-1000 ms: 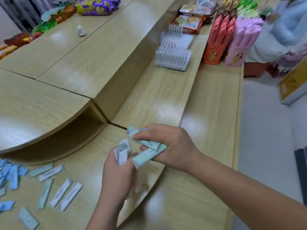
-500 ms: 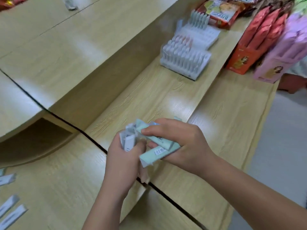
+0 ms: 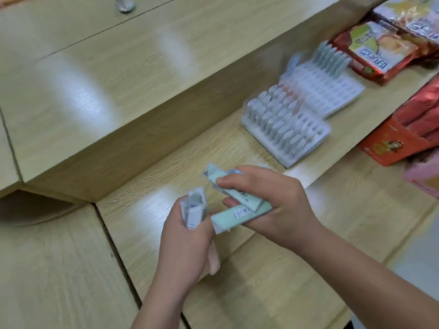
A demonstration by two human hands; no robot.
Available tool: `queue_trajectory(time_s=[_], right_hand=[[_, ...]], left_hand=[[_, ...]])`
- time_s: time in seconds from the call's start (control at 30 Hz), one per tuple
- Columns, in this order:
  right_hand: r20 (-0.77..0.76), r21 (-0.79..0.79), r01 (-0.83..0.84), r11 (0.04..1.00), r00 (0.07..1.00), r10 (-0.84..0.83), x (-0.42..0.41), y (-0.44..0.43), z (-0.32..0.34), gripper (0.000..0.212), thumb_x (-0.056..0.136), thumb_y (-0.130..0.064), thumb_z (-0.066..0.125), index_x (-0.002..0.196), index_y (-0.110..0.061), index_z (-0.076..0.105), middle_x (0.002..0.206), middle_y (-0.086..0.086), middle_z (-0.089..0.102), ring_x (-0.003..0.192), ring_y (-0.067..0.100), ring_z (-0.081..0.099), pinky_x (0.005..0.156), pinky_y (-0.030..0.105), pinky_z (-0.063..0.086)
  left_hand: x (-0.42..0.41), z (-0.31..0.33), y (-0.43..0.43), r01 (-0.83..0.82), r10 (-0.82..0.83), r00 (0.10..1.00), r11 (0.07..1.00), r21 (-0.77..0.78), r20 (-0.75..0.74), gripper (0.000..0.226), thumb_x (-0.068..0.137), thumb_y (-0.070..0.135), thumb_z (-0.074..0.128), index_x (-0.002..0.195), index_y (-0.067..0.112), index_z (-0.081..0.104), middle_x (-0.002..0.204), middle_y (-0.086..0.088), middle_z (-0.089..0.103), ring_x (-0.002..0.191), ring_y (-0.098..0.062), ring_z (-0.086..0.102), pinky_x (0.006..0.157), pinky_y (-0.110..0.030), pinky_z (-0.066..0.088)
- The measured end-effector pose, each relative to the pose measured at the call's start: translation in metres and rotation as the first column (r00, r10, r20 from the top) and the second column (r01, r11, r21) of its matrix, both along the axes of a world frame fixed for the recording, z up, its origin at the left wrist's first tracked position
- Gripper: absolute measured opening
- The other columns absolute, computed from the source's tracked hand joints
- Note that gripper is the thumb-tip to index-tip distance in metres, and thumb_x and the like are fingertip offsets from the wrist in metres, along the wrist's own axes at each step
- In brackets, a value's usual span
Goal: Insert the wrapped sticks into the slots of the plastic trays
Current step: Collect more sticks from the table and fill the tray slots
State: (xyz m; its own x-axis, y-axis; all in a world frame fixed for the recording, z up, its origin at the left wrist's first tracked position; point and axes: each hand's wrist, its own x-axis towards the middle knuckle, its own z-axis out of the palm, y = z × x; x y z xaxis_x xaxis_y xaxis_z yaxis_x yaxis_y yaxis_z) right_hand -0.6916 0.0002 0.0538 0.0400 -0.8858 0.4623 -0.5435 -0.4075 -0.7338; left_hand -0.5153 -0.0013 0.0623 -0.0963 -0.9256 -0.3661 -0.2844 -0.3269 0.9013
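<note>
My left hand [image 3: 187,238] grips a small bundle of white and pale blue wrapped sticks [image 3: 193,208], held upright. Just to its right, my right hand [image 3: 273,205] holds several mint green wrapped sticks [image 3: 235,213] lying across its fingers, one showing a barcode. Both hands hover over the lower wooden counter. Farther back on that counter stands a white plastic tray [image 3: 318,135] with most slots filled by upright sticks. Behind it lies a second white tray [image 3: 332,91] with one row of sticks along its far edge.
A raised wooden shelf [image 3: 118,91] runs along the left of the trays. Snack bags [image 3: 375,53] lie at the back right. An orange box of red packets [image 3: 403,146] and a pink box [image 3: 425,176] stand at the right edge.
The view has swung right and closer to the trays. The loose sticks on the left counter have left the view. Both hands keep their bundles and have drawn slightly apart.
</note>
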Motion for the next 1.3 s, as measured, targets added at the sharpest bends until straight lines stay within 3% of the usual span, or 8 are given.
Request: queue_trajectory(time_s=[0.17, 0.3, 0.43, 0.6, 0.73, 0.9, 1.07, 1.3], right_hand=[[0.116, -0.003, -0.181, 0.984, 0.977, 0.18, -0.041, -0.034, -0.022, 0.027, 0.086, -0.029, 0.074, 0.113, -0.025, 0.074, 0.11, -0.003, 0.069, 0.092, 0.011, 0.067, 0.072, 0.033, 0.055], [0.129, -0.018, -0.255, 0.967, 0.958, 0.255, -0.063, -0.053, -0.025, 0.027, 0.085, -0.029, 0.076, 0.112, -0.026, 0.075, 0.108, -0.004, 0.069, 0.089, 0.013, 0.068, 0.067, 0.035, 0.055], [0.146, -0.035, -0.3, 0.953, 0.942, 0.302, -0.072, -0.068, -0.019, 0.024, 0.088, -0.029, 0.074, 0.111, -0.025, 0.075, 0.107, -0.002, 0.069, 0.089, 0.011, 0.067, 0.07, 0.032, 0.055], [0.123, -0.056, -0.341, 0.938, 0.93, 0.346, -0.068, -0.083, -0.024, 0.025, 0.086, -0.026, 0.076, 0.111, -0.023, 0.075, 0.108, 0.0, 0.07, 0.093, 0.011, 0.068, 0.071, 0.03, 0.055], [0.107, -0.02, -0.336, 0.942, 0.936, 0.336, -0.06, -0.092, -0.038, 0.026, 0.086, -0.026, 0.077, 0.112, -0.023, 0.075, 0.109, -0.003, 0.07, 0.095, 0.009, 0.066, 0.073, 0.029, 0.054], [-0.047, 0.116, -0.189, 0.975, 0.98, 0.195, -0.051, -0.103, -0.063, 0.03, 0.086, -0.042, 0.066, 0.114, -0.032, 0.072, 0.109, -0.009, 0.069, 0.093, 0.01, 0.066, 0.067, 0.032, 0.056], [-0.213, 0.142, -0.067, 0.988, 0.972, 0.097, -0.04, -0.114, -0.075, 0.036, 0.085, -0.042, 0.064, 0.12, -0.035, 0.067, 0.108, -0.007, 0.066, 0.092, 0.013, 0.066, 0.062, 0.032, 0.055], [-0.583, 0.209, 0.076, 0.975, 0.81, 0.062, -0.029, -0.112, -0.073, 0.063, 0.074, -0.05, 0.071, 0.133, -0.036, 0.055, 0.124, -0.001, 0.054, 0.101, 0.023, 0.057, 0.057, 0.031, 0.05]], left_hand=[[-0.065, 0.0, -0.004, -0.194, 0.193, 0.979, 0.981, 0.013, 0.07, 0.039, 0.071, 0.059, 0.05, 0.088, 0.024, 0.053, 0.052, -0.033, 0.052, 0.029, -0.025, 0.046, 0.04, -0.025, 0.034], [-0.097, 0.0, 0.0, -0.385, 0.385, 0.912, 0.923, -0.032, 0.142, 0.03, 0.077, 0.051, 0.056, 0.082, 0.021, 0.053, 0.057, -0.014, 0.055, 0.039, -0.02, 0.051, 0.046, -0.033, 0.042], [-0.109, 0.0, 0.006, -0.544, 0.536, 0.833, 0.838, 0.034, 0.137, 0.022, 0.076, 0.038, 0.067, 0.083, 0.02, 0.056, 0.066, 0.001, 0.055, 0.055, -0.018, 0.052, 0.057, -0.06, 0.054], [-0.111, -0.006, -0.002, -0.588, 0.583, 0.8, 0.809, -0.008, 0.141, 0.019, 0.077, 0.041, 0.067, 0.081, 0.026, 0.055, 0.06, 0.001, 0.056, 0.045, -0.023, 0.055, 0.04, -0.035, 0.042], [-0.113, -0.017, -0.026, -0.561, 0.552, 0.817, 0.828, 0.007, 0.17, 0.021, 0.095, 0.036, 0.061, 0.093, 0.016, 0.053, 0.053, -0.024, 0.058, 0.034, -0.024, 0.051, 0.038, -0.026, 0.033], [-0.109, -0.041, -0.056, -0.624, 0.612, 0.756, 0.781, -0.025, 0.232, 0.011, 0.087, 0.013, 0.055, 0.094, 0.021, 0.057, 0.051, -0.016, 0.06, 0.038, -0.029, 0.058, 0.04, -0.03, 0.045], [-0.094, -0.053, -0.067, -0.65, 0.635, 0.615, 0.744, -0.154, 0.468, 0.028, 0.08, 0.038, 0.059, 0.108, 0.035, 0.053, 0.085, 0.003, 0.069, 0.076, -0.027, 0.065, 0.067, -0.039, 0.053], [-0.101, -0.06, -0.077, -0.662, 0.705, 0.489, 0.684, -0.308, 0.514, 0.043, 0.085, 0.038, 0.063, 0.124, 0.035, 0.047, 0.116, 0.012, 0.062, 0.103, -0.022, 0.061, 0.077, -0.039, 0.048]])
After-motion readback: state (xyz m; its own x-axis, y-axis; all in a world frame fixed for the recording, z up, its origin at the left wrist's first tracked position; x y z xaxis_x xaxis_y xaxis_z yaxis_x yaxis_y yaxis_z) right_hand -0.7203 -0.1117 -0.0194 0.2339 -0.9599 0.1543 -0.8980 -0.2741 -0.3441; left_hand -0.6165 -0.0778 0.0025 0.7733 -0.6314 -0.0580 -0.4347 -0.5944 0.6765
